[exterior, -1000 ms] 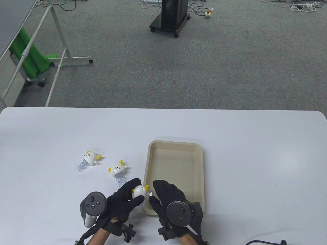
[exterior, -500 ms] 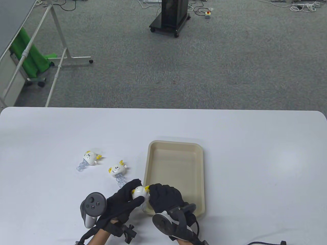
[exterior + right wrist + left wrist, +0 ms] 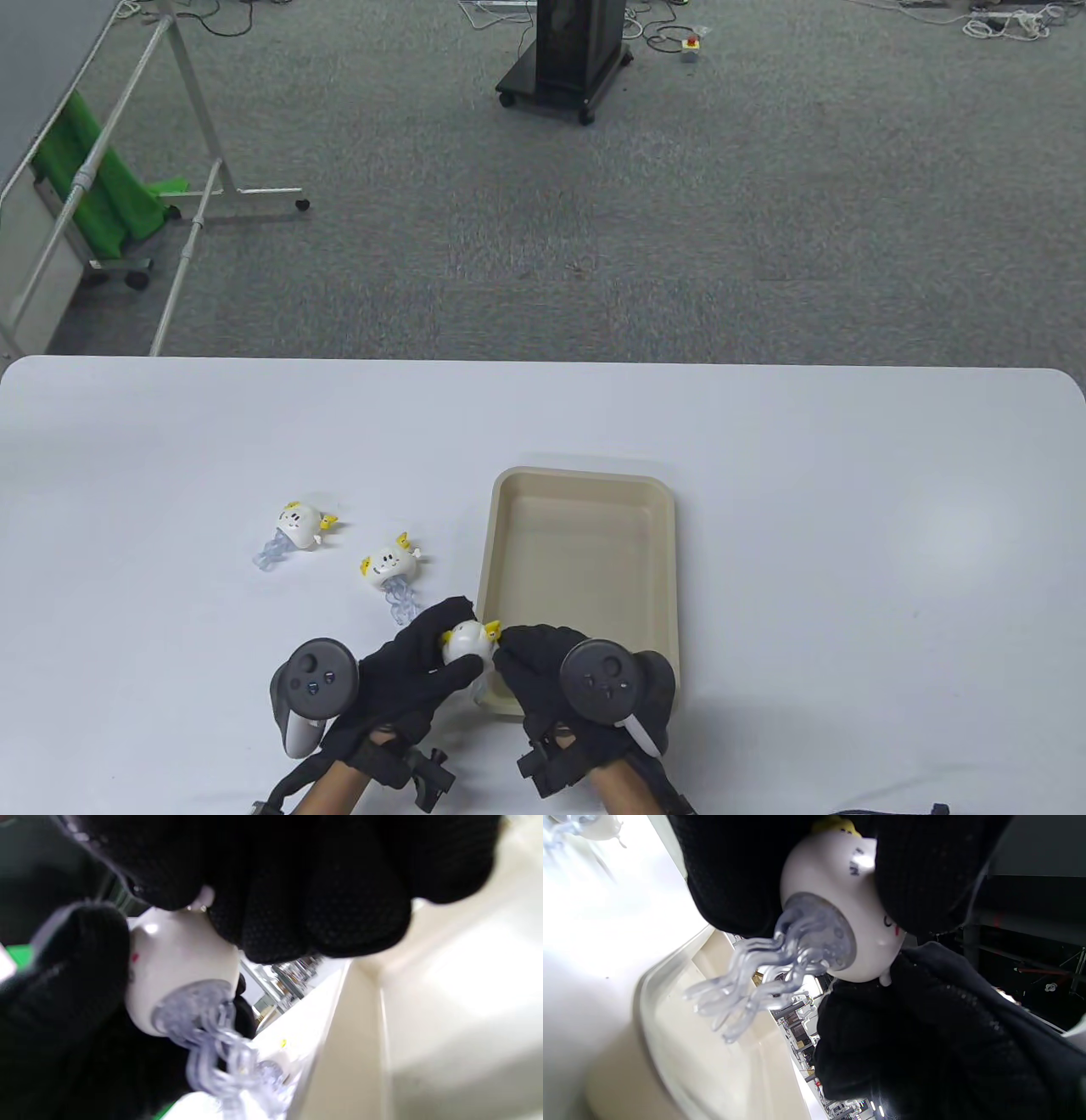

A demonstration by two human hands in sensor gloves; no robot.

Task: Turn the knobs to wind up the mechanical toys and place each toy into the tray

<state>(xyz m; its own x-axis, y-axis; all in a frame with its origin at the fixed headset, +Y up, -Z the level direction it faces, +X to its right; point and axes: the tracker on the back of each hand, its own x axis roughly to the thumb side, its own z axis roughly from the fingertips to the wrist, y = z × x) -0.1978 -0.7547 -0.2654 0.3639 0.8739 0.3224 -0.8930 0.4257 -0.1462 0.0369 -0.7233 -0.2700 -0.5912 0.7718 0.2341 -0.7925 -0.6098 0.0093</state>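
Table view: the left hand (image 3: 407, 671) grips a white round wind-up toy with clear tentacles (image 3: 466, 640) just above the near corner of the beige plastic tray (image 3: 670, 560), which holds nothing; two matching toys (image 3: 299, 525) lie left, unwound by the look of it. Right wrist view: the right hand (image 3: 292, 887) pinches its small white knob (image 3: 204, 895).

A white table (image 3: 764, 475) with rounded corners fills the lower half of the frame. Behind it lies grey carpet (image 3: 679, 212). At the upper left stands a white metal frame on castors (image 3: 199, 182) with green cloth (image 3: 106, 199) draped beside it. A black wheeled stand (image 3: 567, 59) sits at top centre, with cables (image 3: 1010, 21) and a small box with a red button (image 3: 691, 47) along the top edge.
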